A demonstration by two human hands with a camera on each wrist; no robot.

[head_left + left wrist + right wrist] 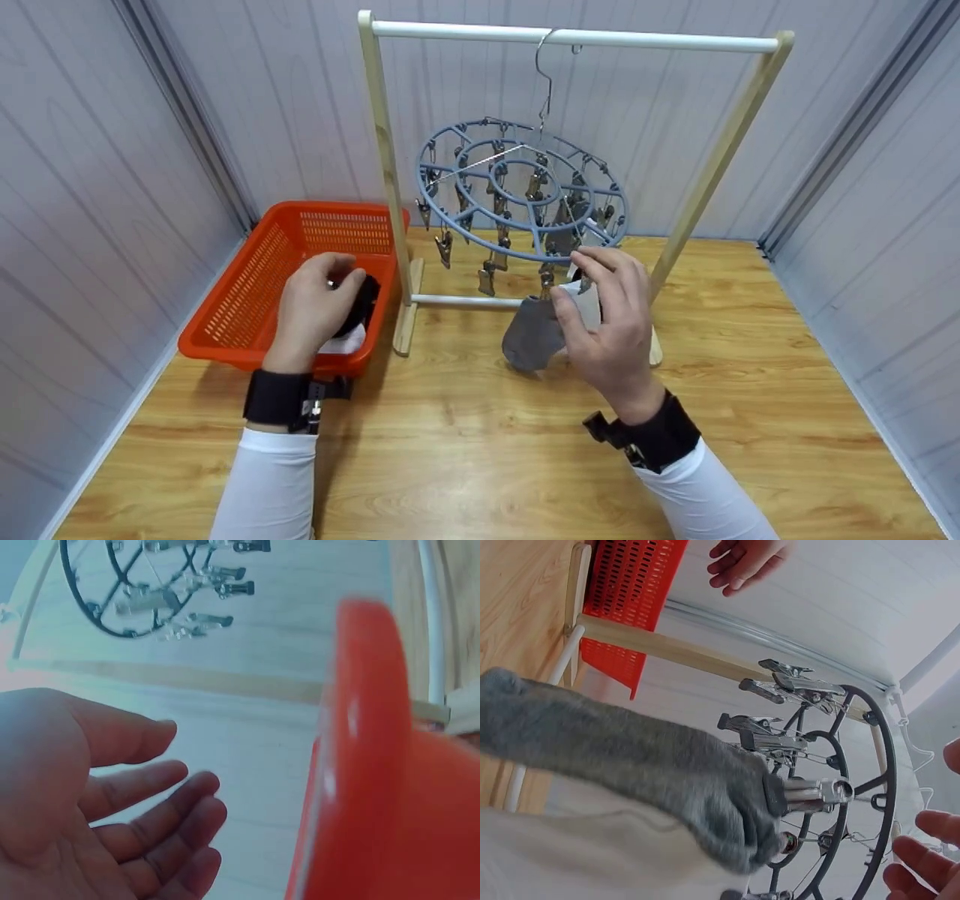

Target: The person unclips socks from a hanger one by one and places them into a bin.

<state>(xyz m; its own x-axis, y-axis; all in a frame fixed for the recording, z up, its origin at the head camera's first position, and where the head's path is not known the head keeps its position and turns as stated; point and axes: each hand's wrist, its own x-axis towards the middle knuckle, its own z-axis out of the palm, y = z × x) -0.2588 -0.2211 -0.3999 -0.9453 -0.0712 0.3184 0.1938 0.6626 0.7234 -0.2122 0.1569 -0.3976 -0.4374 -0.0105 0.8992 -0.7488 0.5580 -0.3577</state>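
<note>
My left hand point(311, 307) hovers over the orange-red basket point(196, 343), its fingers loosely bent and holding nothing, as the left wrist view shows. Below it in the basket lie a black cloth item point(363, 307) and a white one point(345, 343). My right hand point(615, 322) is beside the round blue-grey clip hanger point(480, 238), fingers apart and slightly bent. In the right wrist view its fingers point(922, 862) stand clear of the grey sock point(630, 742), which hangs from a metal clip point(817, 793). A whitish cloth piece point(589, 304) hangs next to the sock, partly behind my hand.
The hanger hooks onto the white top rod point(465, 31) of a wooden stand with a left post point(386, 150) and a right post point(720, 157). Several metal clips hang with nothing in them. Further cloth point(561, 232) hangs at the hanger's back. Pale walls enclose the wooden tabletop point(450, 450).
</note>
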